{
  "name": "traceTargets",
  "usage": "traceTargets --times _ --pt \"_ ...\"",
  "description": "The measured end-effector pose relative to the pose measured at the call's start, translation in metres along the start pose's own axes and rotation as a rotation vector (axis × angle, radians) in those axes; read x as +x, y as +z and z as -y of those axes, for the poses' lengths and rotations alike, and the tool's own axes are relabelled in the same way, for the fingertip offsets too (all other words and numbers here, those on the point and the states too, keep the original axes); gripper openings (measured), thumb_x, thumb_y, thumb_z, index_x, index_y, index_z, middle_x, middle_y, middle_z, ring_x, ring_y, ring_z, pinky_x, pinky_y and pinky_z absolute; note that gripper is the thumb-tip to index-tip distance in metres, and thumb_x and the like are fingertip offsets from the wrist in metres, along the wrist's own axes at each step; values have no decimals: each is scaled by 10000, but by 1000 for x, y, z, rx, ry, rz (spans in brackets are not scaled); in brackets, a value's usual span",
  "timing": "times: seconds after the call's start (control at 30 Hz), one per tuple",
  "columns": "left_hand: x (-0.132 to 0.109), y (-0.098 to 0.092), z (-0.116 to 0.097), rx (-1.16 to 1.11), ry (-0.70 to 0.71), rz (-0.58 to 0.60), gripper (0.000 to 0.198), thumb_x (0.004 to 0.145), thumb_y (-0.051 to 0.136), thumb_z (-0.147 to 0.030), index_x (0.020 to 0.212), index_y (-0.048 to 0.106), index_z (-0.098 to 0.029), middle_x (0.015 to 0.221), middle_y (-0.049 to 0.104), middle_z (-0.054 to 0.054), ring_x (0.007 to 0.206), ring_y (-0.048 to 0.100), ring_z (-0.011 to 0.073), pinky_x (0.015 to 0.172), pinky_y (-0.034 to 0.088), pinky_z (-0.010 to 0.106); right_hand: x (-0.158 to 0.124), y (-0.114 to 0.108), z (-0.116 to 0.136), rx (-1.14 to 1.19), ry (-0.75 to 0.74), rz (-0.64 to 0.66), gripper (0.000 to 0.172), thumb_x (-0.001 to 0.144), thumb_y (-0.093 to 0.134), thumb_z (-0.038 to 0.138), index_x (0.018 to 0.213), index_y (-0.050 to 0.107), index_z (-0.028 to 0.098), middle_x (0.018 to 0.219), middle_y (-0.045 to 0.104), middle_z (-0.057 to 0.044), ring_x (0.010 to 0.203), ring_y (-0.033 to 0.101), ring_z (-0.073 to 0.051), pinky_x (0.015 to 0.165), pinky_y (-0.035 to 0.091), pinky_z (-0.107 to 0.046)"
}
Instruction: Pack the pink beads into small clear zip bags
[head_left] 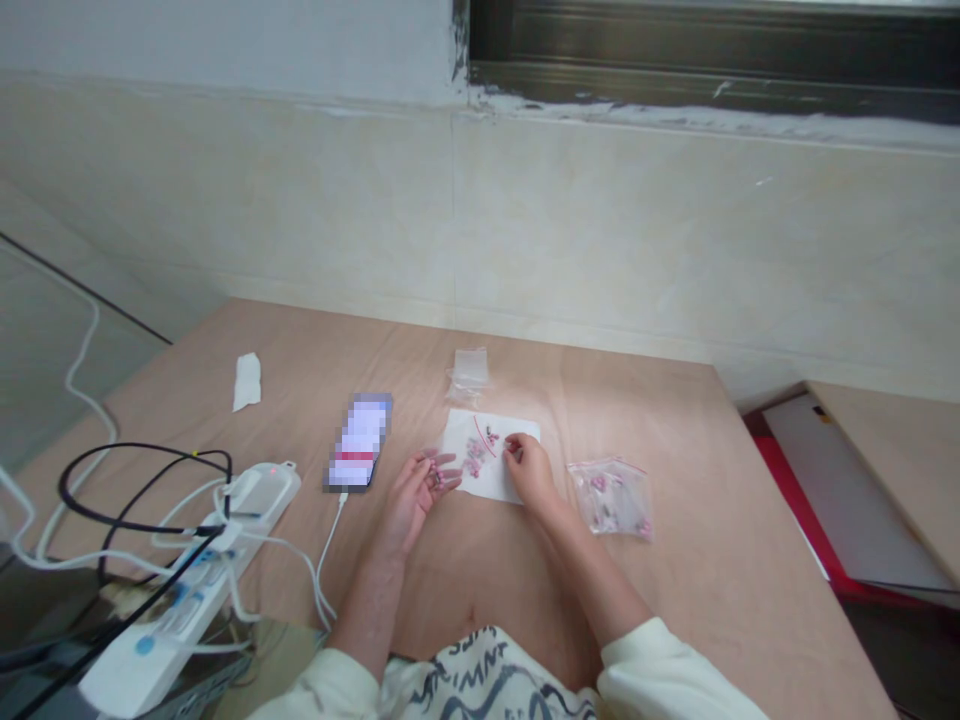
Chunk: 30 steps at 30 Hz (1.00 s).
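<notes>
My left hand [414, 498] is palm up at the left edge of a white sheet of paper [511, 488], its fingers curled round small pink pieces [436, 478]. Whether a clear bag is also in it, I cannot tell. My right hand [528, 468] is over the right part of the paper, with thumb and fingertips pinched together; anything between them is too small to make out. A loose cluster of tiny pink pieces [474, 458] lies on the paper. Beside them is a thin red curved line [484, 437], with several darker red bits [492, 436] to its right.
Right of the paper lies a clear zip bag [611, 500] with pink pieces inside. Clear bags [470, 370] lie behind the paper. Leftward are a charging phone [360, 440], a white scrap [247, 381] and a power strip [259, 492] with tangled cables. A wall borders the table's back.
</notes>
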<state>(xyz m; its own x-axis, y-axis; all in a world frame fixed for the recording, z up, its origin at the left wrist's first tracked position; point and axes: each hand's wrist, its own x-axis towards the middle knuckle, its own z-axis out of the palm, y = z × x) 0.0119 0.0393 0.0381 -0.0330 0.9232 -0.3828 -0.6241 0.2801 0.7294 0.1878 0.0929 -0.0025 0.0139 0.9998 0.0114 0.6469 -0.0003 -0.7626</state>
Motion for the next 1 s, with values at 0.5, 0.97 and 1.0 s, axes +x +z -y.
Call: traceTargets --times 0.5,0.97,1.0 --pt "-26 3 2 -119 -17 82 103 720 545 -162 796 475 -162 939 614 69 899 582 225 838 399 449 -27 -16 32 320 59 2 236 725 441 343 738 567 144 727 577 -55 625 494 -143 572 410 -272" --pt "-36 14 13 -134 47 125 115 749 522 -153 817 436 -187 957 608 46 951 551 176 881 371 408 -38 -37 77 915 152 192 223 623 580 354 735 565 162 695 564 -17 630 528 -127 552 441 -259" --pt "-37 14 14 -127 48 133 114 748 523 -154 819 440 -186 958 608 47 953 551 174 888 365 401 -38 -38 78 888 147 161 223 630 576 362 722 563 160 686 561 -16 620 523 -124 543 436 -255"
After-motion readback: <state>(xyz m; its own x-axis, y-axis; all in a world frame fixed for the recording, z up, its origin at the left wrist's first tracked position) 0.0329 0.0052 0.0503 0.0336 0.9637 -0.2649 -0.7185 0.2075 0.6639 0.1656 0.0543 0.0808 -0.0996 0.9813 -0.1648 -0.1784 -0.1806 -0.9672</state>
